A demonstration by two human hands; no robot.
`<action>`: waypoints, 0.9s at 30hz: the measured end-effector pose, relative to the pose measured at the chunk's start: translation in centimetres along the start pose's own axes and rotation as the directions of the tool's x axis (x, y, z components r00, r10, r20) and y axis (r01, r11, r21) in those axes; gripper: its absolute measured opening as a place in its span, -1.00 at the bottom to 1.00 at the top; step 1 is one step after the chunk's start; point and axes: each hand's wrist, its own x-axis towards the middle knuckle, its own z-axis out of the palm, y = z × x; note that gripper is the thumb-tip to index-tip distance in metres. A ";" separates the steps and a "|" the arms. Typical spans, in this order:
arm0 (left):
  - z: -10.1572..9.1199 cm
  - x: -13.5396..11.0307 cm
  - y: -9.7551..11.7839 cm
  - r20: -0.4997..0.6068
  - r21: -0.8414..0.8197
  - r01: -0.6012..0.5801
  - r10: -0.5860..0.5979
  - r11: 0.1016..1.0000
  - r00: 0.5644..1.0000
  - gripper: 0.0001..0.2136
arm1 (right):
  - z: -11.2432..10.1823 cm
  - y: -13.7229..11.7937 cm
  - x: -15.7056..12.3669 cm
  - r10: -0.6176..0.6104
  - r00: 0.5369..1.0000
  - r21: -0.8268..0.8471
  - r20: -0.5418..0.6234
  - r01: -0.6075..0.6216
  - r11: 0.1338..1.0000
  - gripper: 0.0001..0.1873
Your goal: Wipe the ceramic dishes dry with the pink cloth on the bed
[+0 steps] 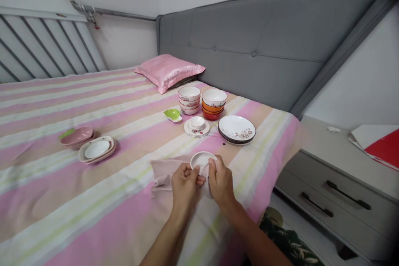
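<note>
A small white dish (202,158) is held over the bed between my two hands. My left hand (184,181) pinches its lower left edge. My right hand (221,178) grips the right edge, with part of a pale pink cloth (165,172) bunched between fingers and dish. The rest of the cloth lies on the striped bedspread beside my left hand. Just beyond the dish sits a small stack of white saucers (197,129) with a little white bowl (197,122) on top. Dark-rimmed plates with a flower pattern (237,128) are stacked to the right.
Behind the saucers stand two bowl stacks, one white patterned (189,99) and one with orange and red bowls (213,108). A green leaf-shaped dish (173,114) lies left of them. Pink dishes (77,136) and nested oval dishes (97,149) are at left. A nightstand (336,149) borders the right.
</note>
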 end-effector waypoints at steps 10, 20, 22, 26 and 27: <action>-0.3 0.5 -0.3 -0.050 -0.132 0.048 -0.055 0.990 0.997 -0.76 | 0.6 -0.2 -0.7 -0.025 0.972 -0.008 0.235 0.027 1.000 -0.61; -2.7 2.6 0.9 -0.167 -0.074 -0.023 0.010 0.997 0.986 -0.76 | -0.6 0.7 0.5 -0.004 0.949 -0.236 0.315 0.082 0.968 -0.69; -3.0 2.7 1.1 -0.194 -0.041 -0.016 0.008 0.999 0.981 -0.76 | -0.1 1.7 1.0 0.079 0.960 -0.291 0.269 0.003 0.957 -0.68; -3.0 2.7 1.3 -0.193 0.038 0.015 -0.007 0.999 0.981 -0.73 | 1.0 3.2 1.2 0.135 0.959 -0.324 0.250 -0.048 0.945 -0.69; -2.9 2.8 1.4 -0.182 0.050 0.016 -0.007 0.999 0.983 -0.72 | 1.2 3.4 1.1 0.127 0.962 -0.317 0.242 -0.046 0.947 -0.68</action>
